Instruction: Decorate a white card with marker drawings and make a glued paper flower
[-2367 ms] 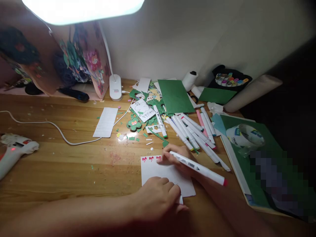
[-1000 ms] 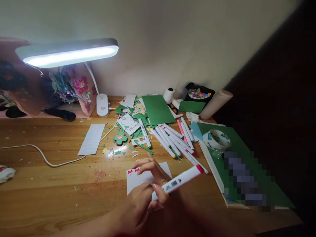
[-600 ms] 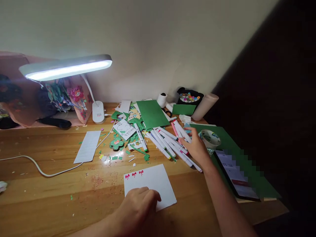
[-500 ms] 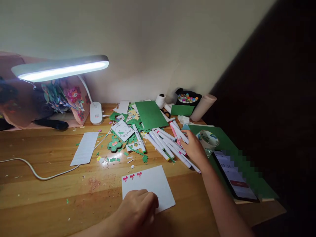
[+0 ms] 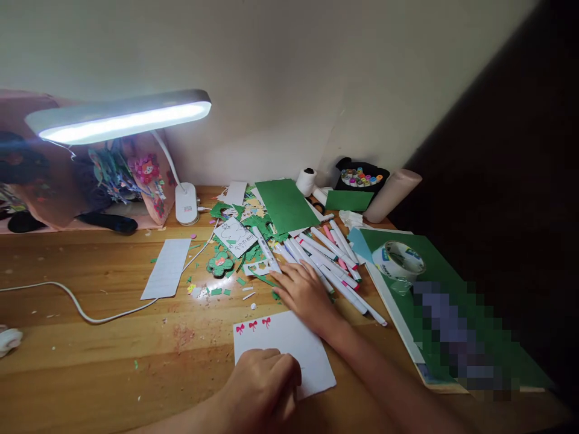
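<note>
Picking up a marker [image 5: 266, 248] seems the step: it is lying partly under the spread fingers of the right hand [image 5: 307, 295], likely needing closing next; the curled left hand [image 5: 266, 380], grip untellable, is resting on paper [image 5: 301, 343].

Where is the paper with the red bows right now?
In the head view, the paper lies on the desk at lower middle, partly hidden by the left hand, nearer the camera than the loose markers.

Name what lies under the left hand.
White paper with three pinkish-red bows near its top edge shows beyond the left hand. Any marks on the part the hand covers cannot be seen.
</note>
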### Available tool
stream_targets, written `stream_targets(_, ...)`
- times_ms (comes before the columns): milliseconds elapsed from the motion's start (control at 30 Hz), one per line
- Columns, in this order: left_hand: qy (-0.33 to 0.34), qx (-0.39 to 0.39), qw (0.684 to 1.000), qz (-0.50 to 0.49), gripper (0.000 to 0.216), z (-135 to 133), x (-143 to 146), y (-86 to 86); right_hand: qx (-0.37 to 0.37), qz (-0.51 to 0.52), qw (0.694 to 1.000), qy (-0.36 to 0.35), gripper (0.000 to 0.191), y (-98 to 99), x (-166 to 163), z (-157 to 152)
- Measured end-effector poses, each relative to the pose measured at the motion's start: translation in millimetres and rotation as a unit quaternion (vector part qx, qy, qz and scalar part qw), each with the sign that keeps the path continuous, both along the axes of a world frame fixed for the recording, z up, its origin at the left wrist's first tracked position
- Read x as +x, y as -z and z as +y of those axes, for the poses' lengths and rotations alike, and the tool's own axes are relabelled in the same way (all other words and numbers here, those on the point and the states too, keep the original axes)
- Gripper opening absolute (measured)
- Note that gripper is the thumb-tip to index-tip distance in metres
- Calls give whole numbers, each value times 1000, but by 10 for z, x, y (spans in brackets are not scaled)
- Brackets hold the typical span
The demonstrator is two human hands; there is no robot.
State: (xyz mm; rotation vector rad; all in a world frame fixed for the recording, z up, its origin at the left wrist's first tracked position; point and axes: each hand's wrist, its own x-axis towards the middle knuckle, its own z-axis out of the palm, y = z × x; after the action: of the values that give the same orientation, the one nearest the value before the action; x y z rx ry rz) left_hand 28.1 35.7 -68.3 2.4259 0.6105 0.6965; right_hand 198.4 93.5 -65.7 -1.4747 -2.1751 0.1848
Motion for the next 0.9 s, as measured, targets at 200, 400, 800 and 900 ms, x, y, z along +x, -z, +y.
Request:
stream_targets(200,-24,-74,997,-18,14,22,-55,33,-28,242,964,106,7,-8,153,-15)
stream_targets(400,-90,-201,973,-70,17,45,-78,-14,31,408,906,112,9,-56,249,-107)
stream_targets(800,-210,-305,914,-166,26,130,-29,4,-101,510,854,-18,20,-183,183,-206)
stream_targets(900,-188,-293,925,-155,28,131,-30,7,-185,508,838,-78,23,-168,63,-263)
